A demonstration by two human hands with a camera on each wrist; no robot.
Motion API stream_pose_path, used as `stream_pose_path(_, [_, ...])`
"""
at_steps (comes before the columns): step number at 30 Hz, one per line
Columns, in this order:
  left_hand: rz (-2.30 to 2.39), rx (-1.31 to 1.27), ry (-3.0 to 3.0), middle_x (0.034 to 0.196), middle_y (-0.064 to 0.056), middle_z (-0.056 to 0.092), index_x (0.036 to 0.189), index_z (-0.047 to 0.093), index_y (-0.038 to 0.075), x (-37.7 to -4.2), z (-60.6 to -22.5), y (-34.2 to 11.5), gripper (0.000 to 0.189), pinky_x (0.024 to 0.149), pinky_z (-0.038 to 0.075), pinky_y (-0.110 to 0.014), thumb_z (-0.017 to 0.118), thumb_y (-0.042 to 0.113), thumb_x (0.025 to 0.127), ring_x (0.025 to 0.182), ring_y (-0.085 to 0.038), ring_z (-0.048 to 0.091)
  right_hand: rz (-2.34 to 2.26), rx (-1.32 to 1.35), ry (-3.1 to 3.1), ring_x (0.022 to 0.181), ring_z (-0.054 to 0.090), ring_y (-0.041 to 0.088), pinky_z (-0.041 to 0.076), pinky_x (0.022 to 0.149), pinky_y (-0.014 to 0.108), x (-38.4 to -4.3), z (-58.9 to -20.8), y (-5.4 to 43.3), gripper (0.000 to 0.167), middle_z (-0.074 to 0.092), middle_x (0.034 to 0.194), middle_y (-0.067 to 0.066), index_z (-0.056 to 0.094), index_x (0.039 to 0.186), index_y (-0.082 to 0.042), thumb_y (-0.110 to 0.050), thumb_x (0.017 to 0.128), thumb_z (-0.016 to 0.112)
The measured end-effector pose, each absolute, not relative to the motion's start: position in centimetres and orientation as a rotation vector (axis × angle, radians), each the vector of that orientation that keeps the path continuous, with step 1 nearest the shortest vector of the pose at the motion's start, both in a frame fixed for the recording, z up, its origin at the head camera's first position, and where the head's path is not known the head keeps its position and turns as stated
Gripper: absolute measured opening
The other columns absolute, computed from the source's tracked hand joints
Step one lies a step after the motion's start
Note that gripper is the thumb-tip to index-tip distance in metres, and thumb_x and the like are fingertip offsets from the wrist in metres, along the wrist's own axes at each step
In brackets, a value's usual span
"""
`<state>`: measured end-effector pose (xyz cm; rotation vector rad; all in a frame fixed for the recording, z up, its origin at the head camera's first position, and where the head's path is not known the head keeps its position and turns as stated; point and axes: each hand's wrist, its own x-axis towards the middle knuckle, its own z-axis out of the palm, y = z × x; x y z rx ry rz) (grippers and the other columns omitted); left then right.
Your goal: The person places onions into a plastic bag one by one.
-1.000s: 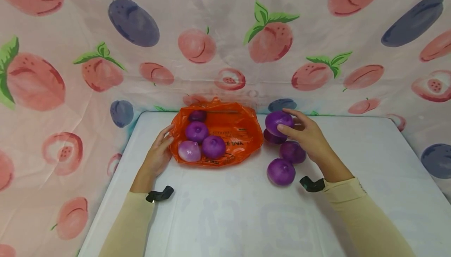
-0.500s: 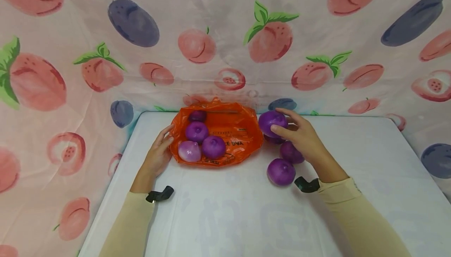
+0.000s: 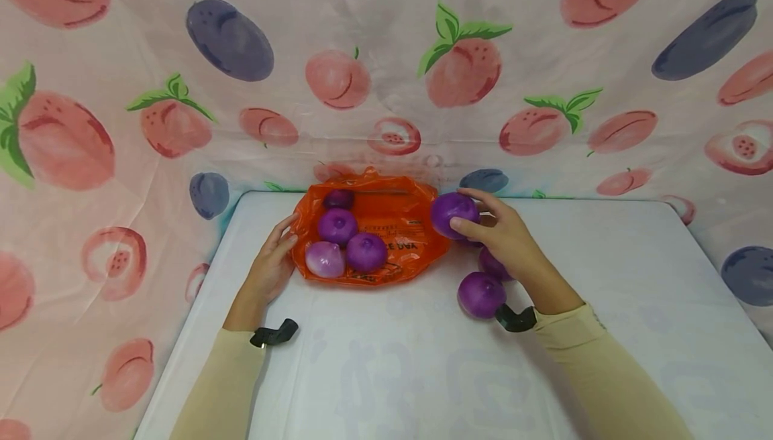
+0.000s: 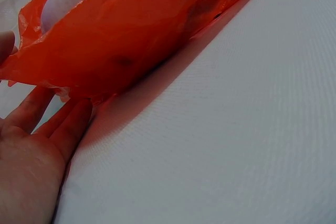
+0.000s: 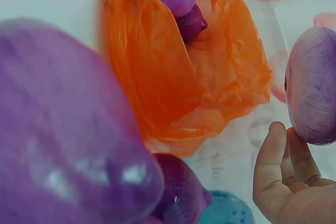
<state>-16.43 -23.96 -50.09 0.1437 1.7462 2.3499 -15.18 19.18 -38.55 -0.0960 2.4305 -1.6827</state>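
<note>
My left hand (image 3: 270, 265) holds the left edge of an orange plastic bag (image 3: 417, 205), fingers (image 4: 68, 129) against its outside. The bag lies with its mouth toward me, several purple onions (image 3: 337, 227) in its left half. My right hand (image 3: 504, 235) grips another purple onion (image 3: 453, 215) between thumb and fingers, at the bag's right edge. In the right wrist view this held onion (image 5: 315, 87) shows at the right, cut off by the frame. Below the right hand, a purple onion (image 3: 481, 294) sits on the table; others behind it are partly hidden by the hand.
The white table (image 3: 386, 373) ends at a fruit-print cloth (image 3: 374, 91) hanging behind it. A black wrist mount (image 3: 516, 319) on the right arm overlaps the front loose onion in the head view; another mount (image 3: 274, 333) is on the left wrist.
My right hand has moved left with its onion, from over the loose onions to the bag's right edge. The left hand and the bag have stayed in place.
</note>
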Motion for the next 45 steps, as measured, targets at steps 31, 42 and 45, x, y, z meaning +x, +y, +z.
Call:
stream_pose_path(31, [2.331,0.117,1.757,0.162,-0.001,0.03,0.159,0.034,0.026,-16.5,-50.2,-24.1,0.049,0.108,0.044,-0.015,0.044,0.024,0.11,0.147,-0.017,0.033,-1.642,-0.211,2.332,0.112,0.06,0.029,0.054,0.094,0.047,-14.4,-39.4,14.6,0.064,0.056,0.141,0.0,0.053,0.143,-0.041,-0.05,0.086,0.079])
stream_pose_path(42, [2.331,0.114,1.763,0.164,-0.002,0.028,0.158,0.034,0.026,-16.5,-50.1,-24.0,0.05,0.108,0.045,-0.015,0.045,0.024,0.11,0.148,-0.017,0.032,-1.563,-0.251,2.357,0.123,0.059,0.028,0.054,0.1,0.047,-14.1,-40.2,12.6,0.067,0.053,0.147,-0.003,0.053,0.143,-0.044,-0.058,0.082,0.079])
stream_pose_path(45, [2.329,0.112,1.768,0.165,-0.002,0.027,0.158,0.034,0.026,-16.5,-50.1,-24.1,0.05,0.108,0.044,-0.015,0.045,0.025,0.11,0.149,-0.017,0.031,-1.53,-0.267,2.377,0.124,0.058,0.026,0.053,0.101,0.048,-14.1,-40.6,12.0,0.066,0.056,0.142,-0.004,0.054,0.141,-0.047,-0.06,0.082,0.078])
